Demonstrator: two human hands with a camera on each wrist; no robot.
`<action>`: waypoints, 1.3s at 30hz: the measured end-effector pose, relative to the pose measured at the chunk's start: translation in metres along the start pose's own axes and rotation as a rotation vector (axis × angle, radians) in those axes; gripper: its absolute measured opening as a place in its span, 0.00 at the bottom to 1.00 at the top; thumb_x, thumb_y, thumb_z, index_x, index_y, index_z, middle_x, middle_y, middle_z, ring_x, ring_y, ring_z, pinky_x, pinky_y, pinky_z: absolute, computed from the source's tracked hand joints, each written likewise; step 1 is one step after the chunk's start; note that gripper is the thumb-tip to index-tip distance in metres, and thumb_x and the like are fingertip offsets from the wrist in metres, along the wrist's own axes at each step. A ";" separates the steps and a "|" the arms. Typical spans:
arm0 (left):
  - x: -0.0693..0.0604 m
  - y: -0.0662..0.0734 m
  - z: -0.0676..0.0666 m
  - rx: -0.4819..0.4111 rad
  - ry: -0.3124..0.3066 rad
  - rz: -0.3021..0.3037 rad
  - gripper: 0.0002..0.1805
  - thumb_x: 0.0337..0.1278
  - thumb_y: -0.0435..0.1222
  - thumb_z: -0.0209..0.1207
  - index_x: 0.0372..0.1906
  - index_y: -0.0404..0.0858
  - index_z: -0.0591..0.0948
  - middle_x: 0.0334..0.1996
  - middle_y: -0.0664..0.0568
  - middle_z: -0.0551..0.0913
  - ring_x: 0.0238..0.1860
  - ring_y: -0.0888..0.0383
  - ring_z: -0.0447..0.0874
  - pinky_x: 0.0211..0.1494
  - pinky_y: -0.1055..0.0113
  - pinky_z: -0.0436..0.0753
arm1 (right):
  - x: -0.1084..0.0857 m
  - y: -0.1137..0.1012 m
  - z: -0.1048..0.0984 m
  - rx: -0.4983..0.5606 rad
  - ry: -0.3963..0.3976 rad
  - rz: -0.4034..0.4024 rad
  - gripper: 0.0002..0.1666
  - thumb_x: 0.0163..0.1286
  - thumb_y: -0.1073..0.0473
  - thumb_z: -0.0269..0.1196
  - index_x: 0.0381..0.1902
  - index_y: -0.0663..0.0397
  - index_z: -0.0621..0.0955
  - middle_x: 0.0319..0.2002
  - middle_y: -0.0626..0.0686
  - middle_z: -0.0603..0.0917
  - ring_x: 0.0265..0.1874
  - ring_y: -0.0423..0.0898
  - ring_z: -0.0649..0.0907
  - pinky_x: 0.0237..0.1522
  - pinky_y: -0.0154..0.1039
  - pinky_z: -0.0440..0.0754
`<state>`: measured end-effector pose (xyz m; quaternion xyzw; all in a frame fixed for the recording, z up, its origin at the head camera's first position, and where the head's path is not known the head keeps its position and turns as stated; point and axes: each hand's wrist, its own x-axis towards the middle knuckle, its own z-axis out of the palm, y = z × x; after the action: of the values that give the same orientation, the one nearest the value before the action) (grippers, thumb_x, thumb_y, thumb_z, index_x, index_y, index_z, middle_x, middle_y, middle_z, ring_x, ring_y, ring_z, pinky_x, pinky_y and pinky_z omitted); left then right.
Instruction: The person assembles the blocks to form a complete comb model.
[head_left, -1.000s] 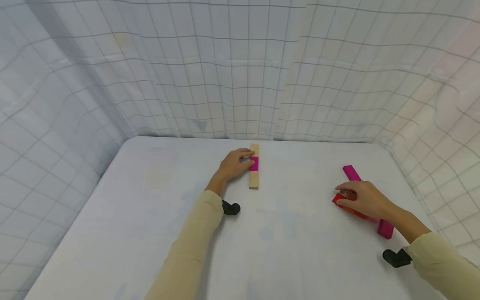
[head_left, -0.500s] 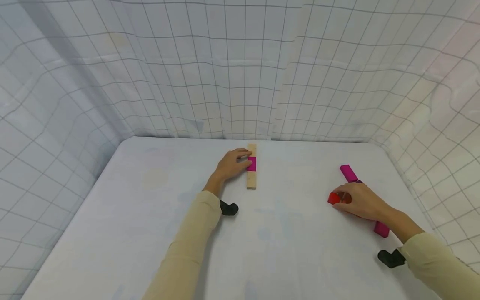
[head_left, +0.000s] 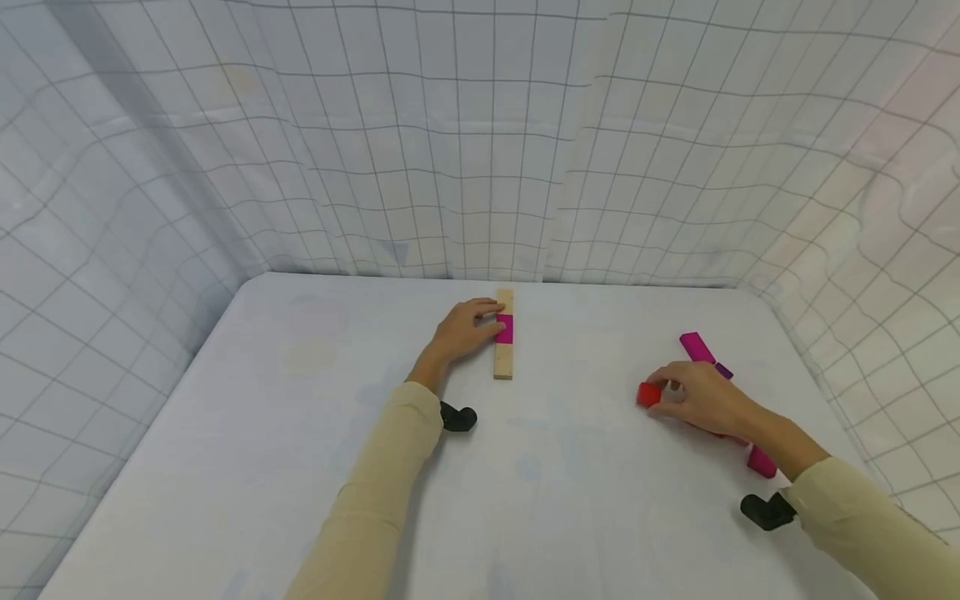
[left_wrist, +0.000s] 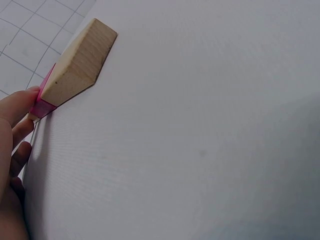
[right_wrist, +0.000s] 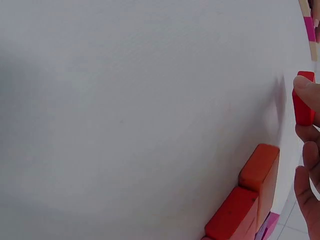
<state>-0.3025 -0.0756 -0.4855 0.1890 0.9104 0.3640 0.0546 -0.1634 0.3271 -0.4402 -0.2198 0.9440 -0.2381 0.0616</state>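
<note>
On the white table, a row of two pale wooden blocks (head_left: 503, 362) with a pink block (head_left: 507, 330) between them runs away from me. My left hand (head_left: 459, 332) rests along its left side, thumb touching the pink block and fingers loosely bent near the far wooden block. A small red block (head_left: 648, 395) is pinched between the thumb and fingers of my right hand (head_left: 701, 398), lifted off the table. Below that hand, the right wrist view shows an orange block (right_wrist: 260, 165) and another red block (right_wrist: 232, 212) lying side by side.
Around the right hand lie a magenta block (head_left: 697, 347), a purple block (head_left: 723, 371) and another magenta block (head_left: 762, 462). White gridded sheets (head_left: 495, 167) hang behind the table and along both sides.
My right hand has picked the red block out of the pile and moved left with it, uncovering the purple block. The left hand stays at the row.
</note>
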 end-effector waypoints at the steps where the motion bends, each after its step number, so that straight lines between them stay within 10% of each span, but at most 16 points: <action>1: 0.000 -0.001 0.000 0.001 -0.002 0.001 0.27 0.72 0.47 0.61 0.71 0.46 0.79 0.73 0.52 0.72 0.74 0.49 0.66 0.75 0.48 0.64 | 0.002 -0.002 0.001 0.000 -0.003 -0.002 0.22 0.61 0.56 0.79 0.51 0.56 0.87 0.44 0.46 0.85 0.42 0.47 0.80 0.40 0.39 0.84; 39: 0.000 0.003 -0.001 0.012 -0.001 0.008 0.27 0.72 0.48 0.61 0.71 0.46 0.79 0.73 0.52 0.73 0.72 0.50 0.69 0.74 0.48 0.65 | 0.109 -0.125 0.070 -0.032 -0.144 -0.222 0.23 0.65 0.54 0.76 0.57 0.55 0.87 0.50 0.49 0.87 0.47 0.46 0.82 0.56 0.46 0.81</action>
<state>-0.3021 -0.0745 -0.4825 0.1930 0.9118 0.3587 0.0524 -0.1974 0.1500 -0.4433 -0.3405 0.9107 -0.2121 0.0989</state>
